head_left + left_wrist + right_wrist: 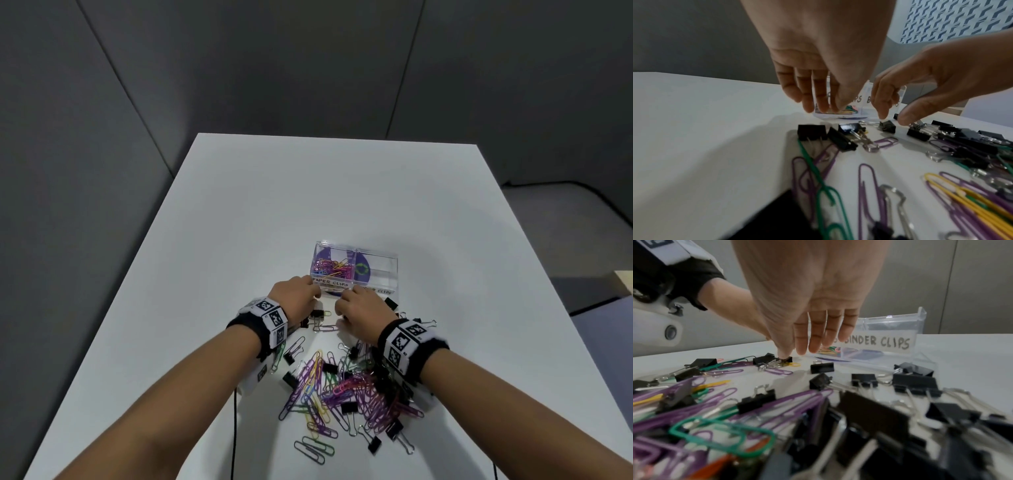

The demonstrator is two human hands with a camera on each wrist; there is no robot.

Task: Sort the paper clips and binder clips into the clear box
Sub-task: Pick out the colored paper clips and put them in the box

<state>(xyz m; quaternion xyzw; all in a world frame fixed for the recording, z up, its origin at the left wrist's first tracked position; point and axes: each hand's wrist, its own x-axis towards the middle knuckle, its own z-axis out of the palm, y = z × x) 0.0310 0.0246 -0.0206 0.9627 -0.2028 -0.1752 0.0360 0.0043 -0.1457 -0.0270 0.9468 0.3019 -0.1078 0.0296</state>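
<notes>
Both hands, left (pixel 297 294) and right (pixel 362 315), hung loosely spread, holding nothing, over tangled clips (pixel 346 387) beside the clear box (pixel 387 274); a careless grab risked mixing kinds.

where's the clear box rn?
Head view: clear box sits mid-table, just beyond both hands, with the loose clip pile on its near side.

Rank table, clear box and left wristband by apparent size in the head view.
1. Table, by far.
2. and 3. Clear box and left wristband look about alike; the wristband sits nearer the camera, so I won't rank them.
</notes>
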